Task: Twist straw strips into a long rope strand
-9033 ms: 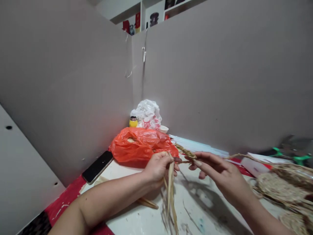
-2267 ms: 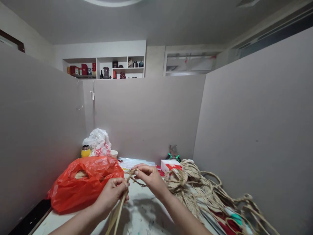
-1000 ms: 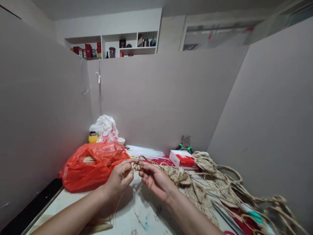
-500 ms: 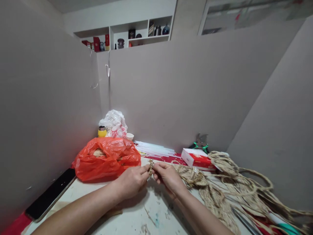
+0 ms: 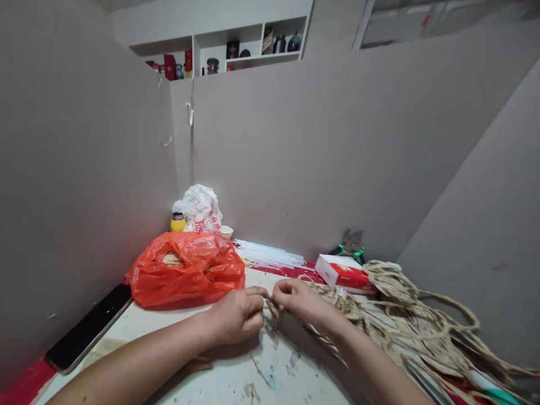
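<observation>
Between my hands, over the middle of the table, is a short piece of twisted tan cord [image 5: 273,308]. My left hand [image 5: 240,316] is closed, its thumb and fingers pinching the cord's left side. My right hand [image 5: 300,301] pinches the other side with thumb and forefinger, and its curled fingers hide part of the cord. Just beyond my right hand and forearm lies a heap of braided tan cord [image 5: 363,315]. A red plastic bag [image 5: 185,275] with tan pieces showing in its opening sits beyond my left hand.
A black phone [image 5: 90,326] lies at the left edge. Towards the back are clear glue sticks [image 5: 270,256], a red and white box [image 5: 343,273], green-handled pliers [image 5: 352,247], a white plastic bag [image 5: 200,208] and a yellow jar [image 5: 178,223]. Grey partitions [image 5: 270,140] enclose the table.
The cord piece has gone from standing upright between my fingertips to lying slanted. My left hand has turned and curled more, and both hands have shifted slightly right. The camera view has tilted a little.
</observation>
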Available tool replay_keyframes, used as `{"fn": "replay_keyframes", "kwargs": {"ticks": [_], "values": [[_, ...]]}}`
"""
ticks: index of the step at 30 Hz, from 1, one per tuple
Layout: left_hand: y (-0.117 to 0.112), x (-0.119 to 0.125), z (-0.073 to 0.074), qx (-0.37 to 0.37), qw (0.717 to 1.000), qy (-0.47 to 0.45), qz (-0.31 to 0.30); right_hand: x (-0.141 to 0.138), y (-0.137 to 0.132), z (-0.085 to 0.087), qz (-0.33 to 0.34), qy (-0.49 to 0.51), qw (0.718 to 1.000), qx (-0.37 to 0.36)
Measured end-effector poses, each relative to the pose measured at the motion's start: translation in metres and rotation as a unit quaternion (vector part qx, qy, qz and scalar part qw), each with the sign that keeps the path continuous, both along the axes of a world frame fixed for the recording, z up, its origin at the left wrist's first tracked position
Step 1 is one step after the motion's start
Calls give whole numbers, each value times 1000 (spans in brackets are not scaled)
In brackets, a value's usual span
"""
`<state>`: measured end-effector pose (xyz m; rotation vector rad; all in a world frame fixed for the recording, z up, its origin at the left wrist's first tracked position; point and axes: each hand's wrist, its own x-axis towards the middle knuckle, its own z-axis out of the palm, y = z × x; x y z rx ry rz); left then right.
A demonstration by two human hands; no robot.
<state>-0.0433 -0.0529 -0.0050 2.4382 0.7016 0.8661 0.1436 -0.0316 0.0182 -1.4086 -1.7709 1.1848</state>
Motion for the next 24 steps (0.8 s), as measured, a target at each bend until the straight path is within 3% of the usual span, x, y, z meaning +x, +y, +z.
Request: {"fn": "replay_keyframes", "kwargs": {"ticks": [4, 6, 11, 15, 20, 24], "values": [[1, 6, -9, -120, 989, -74, 45, 9, 6, 0, -90, 115, 989, -12], [2, 9, -12, -221, 966, -120, 59, 11, 10, -5, -97, 108, 989, 7], [10, 18, -23, -493, 839, -208, 100, 7, 31, -28, -107, -62, 987, 102], [18, 21, -27, -571, 778, -229, 130, 4, 55, -34, -125, -128, 976, 127], [29, 27, -15, -642, 705, -256, 160, -2, 81, -34, -133, -211, 960, 128], [49, 37, -11, -674, 677, -245, 165, -10, 97, -39, -158, -262, 944, 126]]}}
